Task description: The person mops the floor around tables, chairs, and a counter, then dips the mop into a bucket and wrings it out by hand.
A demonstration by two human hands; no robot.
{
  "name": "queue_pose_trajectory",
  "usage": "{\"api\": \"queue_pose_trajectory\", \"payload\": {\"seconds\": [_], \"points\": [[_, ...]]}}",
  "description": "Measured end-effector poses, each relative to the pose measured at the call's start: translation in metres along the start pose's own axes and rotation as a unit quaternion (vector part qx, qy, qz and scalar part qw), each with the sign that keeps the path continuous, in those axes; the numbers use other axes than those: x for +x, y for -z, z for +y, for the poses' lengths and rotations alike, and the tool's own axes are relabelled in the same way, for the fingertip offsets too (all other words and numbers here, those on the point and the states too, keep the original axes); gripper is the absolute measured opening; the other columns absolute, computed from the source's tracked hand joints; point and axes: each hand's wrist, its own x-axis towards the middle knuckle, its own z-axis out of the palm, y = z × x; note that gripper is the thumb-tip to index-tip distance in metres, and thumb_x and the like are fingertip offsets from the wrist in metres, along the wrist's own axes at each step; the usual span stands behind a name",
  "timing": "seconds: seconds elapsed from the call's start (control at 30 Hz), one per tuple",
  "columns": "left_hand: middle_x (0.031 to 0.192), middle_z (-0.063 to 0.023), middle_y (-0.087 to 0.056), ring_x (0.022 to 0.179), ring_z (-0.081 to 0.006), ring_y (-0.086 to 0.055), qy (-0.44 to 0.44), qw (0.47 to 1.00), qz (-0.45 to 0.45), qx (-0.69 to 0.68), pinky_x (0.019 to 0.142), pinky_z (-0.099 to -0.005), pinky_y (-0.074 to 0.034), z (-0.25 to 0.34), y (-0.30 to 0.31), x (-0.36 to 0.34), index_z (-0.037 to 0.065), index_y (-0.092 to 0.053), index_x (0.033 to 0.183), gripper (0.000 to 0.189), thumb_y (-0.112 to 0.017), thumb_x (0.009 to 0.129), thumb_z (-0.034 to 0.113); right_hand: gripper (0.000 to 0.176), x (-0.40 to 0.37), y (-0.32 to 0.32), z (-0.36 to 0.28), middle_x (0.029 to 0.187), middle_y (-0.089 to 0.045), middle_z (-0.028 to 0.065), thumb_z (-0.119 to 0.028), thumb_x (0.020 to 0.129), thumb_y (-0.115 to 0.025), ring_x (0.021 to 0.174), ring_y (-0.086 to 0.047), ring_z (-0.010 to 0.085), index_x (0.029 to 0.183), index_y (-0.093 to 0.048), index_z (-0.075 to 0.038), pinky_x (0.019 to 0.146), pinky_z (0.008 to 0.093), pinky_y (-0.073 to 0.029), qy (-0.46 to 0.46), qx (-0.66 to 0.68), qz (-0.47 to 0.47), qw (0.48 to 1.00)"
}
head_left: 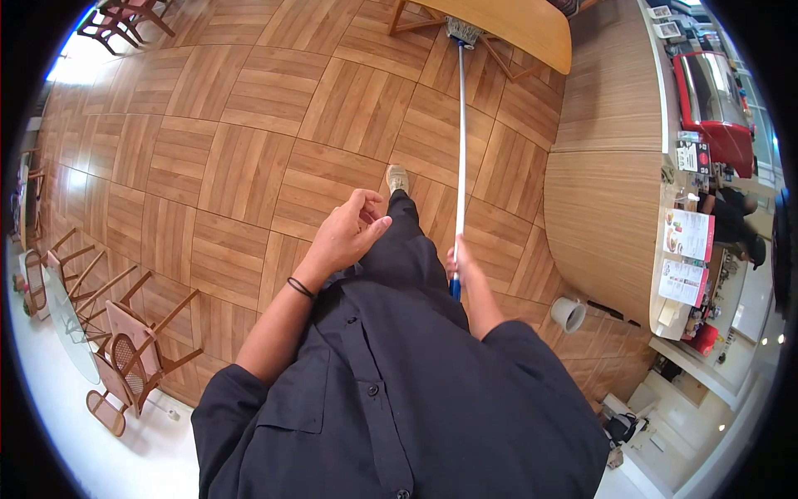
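A mop with a long white pole [462, 150] stretches forward from my body. Its grey stringy head [463, 32] rests on the floor at the edge of a wooden table. My right hand [467, 264] is wrapped around the pole near its lower end, just above the blue grip [455, 288]. In front of my waist, my left hand [353, 226] hangs in the air with loosely bent fingers, thumb apart, holding nothing. A dark band circles that wrist.
Beyond the mop head stands the wooden table [524, 25]. A curved wood-panelled counter [607, 200] runs along the right, bearing menus [687, 235] and a red machine [719, 108]. A white bin [568, 314] sits at its foot. Chairs [133, 345] surround a glass table [66, 320] at left. Someone [731, 224] is behind the counter.
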Motion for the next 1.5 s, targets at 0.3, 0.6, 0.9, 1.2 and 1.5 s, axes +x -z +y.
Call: {"api": "queue_pose_trajectory", "payload": {"seconds": [0.3,0.6,0.9,1.2,1.5], "points": [[0.09,-0.0115,-0.066,0.085,-0.0234,-0.066,0.041,0.999,-0.011,0.002,0.076,-0.0331,-0.051,0.015,0.018,0.01,0.0,-0.053,0.115,0.033,-0.067,0.092,0.02,0.09,0.043,-0.013,0.037,0.122,-0.062,0.0302,-0.072,0.093,-0.033,0.123,-0.055,0.0397,0.124,-0.06,0.007,0.101,0.0471,-0.042,0.106,-0.256,0.182,0.944],[0.092,-0.0125,-0.066,0.085,-0.0252,-0.068,0.056,0.996,0.074,-0.002,0.075,-0.0364,-0.052,0.028,0.016,0.045,0.001,-0.053,0.116,0.036,-0.066,0.092,0.024,0.061,0.05,-0.042,-0.231,0.048,-0.03,-0.004,-0.067,0.097,-0.03,0.035,-0.029,0.0119,0.066,-0.038,-0.015,0.034,0.0285,-0.027,0.064,-0.056,0.038,0.996],[0.088,-0.0111,-0.067,0.082,-0.0222,-0.066,0.091,0.989,0.116,-0.017,0.073,-0.0346,-0.052,0.017,0.017,0.024,0.002,-0.054,0.116,0.034,-0.067,0.092,0.023,0.051,0.043,-0.063,-0.395,0.051,-0.034,-0.006,-0.053,0.101,-0.03,0.037,-0.031,0.007,0.079,-0.043,-0.009,0.034,0.0244,-0.028,0.017,-0.004,-0.014,1.0],[0.086,-0.0093,-0.067,0.076,-0.0199,-0.064,0.111,0.988,0.103,-0.025,0.069,-0.0328,-0.052,-0.033,0.027,-0.047,0.001,-0.054,0.115,0.033,-0.067,0.092,0.02,0.065,0.101,-0.032,-0.123,0.046,-0.031,-0.0018,-0.071,0.096,-0.025,0.033,-0.032,0.0148,0.074,-0.044,-0.013,0.032,0.0326,-0.031,0.097,-0.105,0.069,0.987],[0.084,-0.0085,-0.067,0.074,-0.0167,-0.064,0.106,0.994,0.021,-0.028,0.068,-0.0306,-0.051,-0.047,0.022,-0.042,0.001,-0.054,0.115,0.032,-0.067,0.092,0.02,0.081,0.057,0.02,0.202,0.06,-0.056,0.0145,-0.072,0.094,-0.032,0.057,-0.058,0.032,0.074,-0.059,0.002,0.051,0.0433,-0.042,0.157,-0.142,0.133,0.968]]}}
